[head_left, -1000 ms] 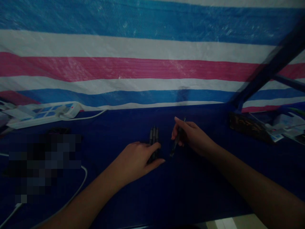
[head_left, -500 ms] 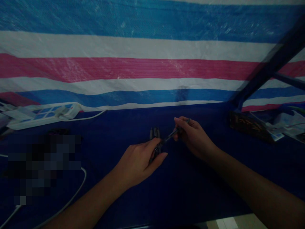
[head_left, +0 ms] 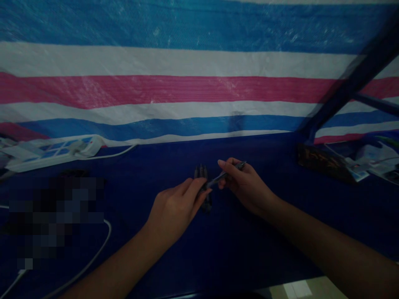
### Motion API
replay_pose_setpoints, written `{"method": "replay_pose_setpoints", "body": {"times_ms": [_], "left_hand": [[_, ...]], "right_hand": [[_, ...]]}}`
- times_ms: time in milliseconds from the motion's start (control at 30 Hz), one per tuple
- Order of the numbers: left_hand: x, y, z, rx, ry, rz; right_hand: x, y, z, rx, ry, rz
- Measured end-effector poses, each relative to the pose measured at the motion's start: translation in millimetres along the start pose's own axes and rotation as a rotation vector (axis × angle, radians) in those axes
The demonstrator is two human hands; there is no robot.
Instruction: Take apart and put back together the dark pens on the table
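Note:
A slim dark pen (head_left: 215, 181) slants up to the right between my two hands, just above the blue table. My right hand (head_left: 241, 178) is closed around its upper part, and the narrow end sticks out past the fingers. At the lower end, my left hand (head_left: 179, 203) pinches it between thumb and fingers, which hide that tip. Several similar dark pens (head_left: 201, 171) lie side by side on the table beneath and beyond my left fingertips, partly covered by that hand.
A white power strip (head_left: 62, 149) with a cable lies at the left rear. A blurred dark object (head_left: 56, 216) and a white cord are nearer left. A dark patterned box (head_left: 326, 162) and plastic packaging (head_left: 374, 158) sit right. A striped sheet (head_left: 199, 89) hangs behind the table (head_left: 233, 257).
My right hand has moved slightly left and its grip now covers more of the pen's upper part. My left hand has shifted a little left, its thumb and fingers closer together, uncovering more of the lying pens.

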State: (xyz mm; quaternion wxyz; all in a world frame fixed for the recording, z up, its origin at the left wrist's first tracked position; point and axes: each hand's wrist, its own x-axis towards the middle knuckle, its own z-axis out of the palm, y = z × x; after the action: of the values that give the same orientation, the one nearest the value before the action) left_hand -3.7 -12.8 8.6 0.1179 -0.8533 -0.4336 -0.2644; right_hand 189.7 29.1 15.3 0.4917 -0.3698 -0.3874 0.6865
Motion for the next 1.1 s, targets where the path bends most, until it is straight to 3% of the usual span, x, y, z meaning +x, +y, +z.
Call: {"method": "replay_pose_setpoints", "body": {"times_ms": [167,300,433,567,667,767,900,1100], "left_hand": [[-1,3,-1.9,0.009,0.042,0.043],[-2,0,-0.7,-0.086,-0.021,-0.013],[0,1,-0.5,-0.418,-0.153,-0.137],[-1,10,-2.5,-0.868,-0.311,-0.293],[0,14,-5.1,-1.035,-0.369,-0.369],[1,8,-7.2,-1.074,-0.423,-0.418],[5,-5,-8.1,-1.148,-0.51,-0.491],[8,-14,-8.0,-0.917,-0.388,-0.465]], "right_hand": [[1,1,-1,-0.155,0.028,-0.007],[3,2,-4,-0.228,-0.022,0.007],[4,-3,-7,-0.18,-0.132,0.012],[1,-16,-13,-0.324,-0.296,-0.009],[0,-29,-20,-0.504,-0.36,-0.154],[1,-37,-23,-0.612,-0.423,-0.233],[4,-43,-22,-0.567,-0.449,-0.242],[11,-43,-27,-0.535,-0.311,-0.268]]}}
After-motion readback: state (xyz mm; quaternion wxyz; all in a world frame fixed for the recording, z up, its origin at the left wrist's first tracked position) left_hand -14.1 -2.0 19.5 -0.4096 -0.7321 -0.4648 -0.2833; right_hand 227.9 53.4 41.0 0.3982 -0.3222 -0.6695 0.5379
